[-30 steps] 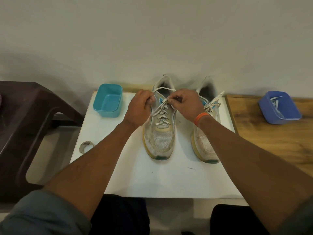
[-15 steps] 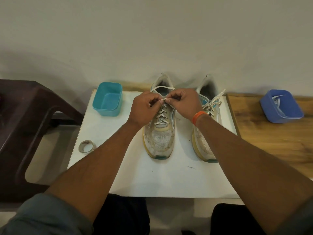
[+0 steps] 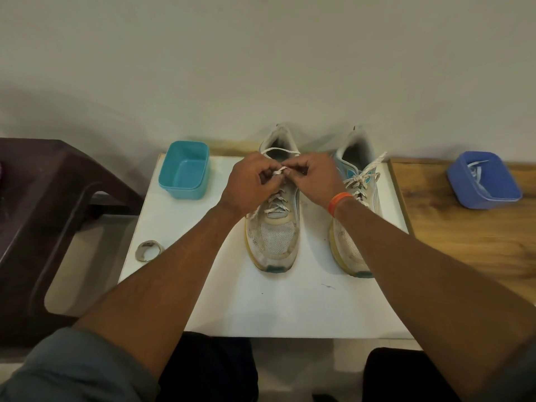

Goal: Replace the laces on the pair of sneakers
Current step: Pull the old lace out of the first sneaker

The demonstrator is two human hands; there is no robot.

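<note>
Two worn white sneakers stand side by side on a white board [image 3: 278, 303], toes toward me. Over the tongue of the left sneaker [image 3: 274, 239], my left hand [image 3: 249, 184] and my right hand [image 3: 314, 178] meet, each pinching the white speckled lace [image 3: 280, 171] at its upper end. A loop of that lace arches over the shoe's opening behind my fingers. The right sneaker [image 3: 352, 248] is laced and knotted, one loose end pointing up to the right; my right wrist covers part of it.
A teal tub [image 3: 185, 169] sits at the board's back left, a blue tub [image 3: 483, 181] holding white laces on the wooden table [image 3: 475, 242] to the right. A small ring [image 3: 148, 250] lies at the board's left edge. A dark brown plastic stool [image 3: 43, 216] stands left.
My hands have drawn together from either side of the left sneaker's laces and risen toward its opening, now pinching the lace between them.
</note>
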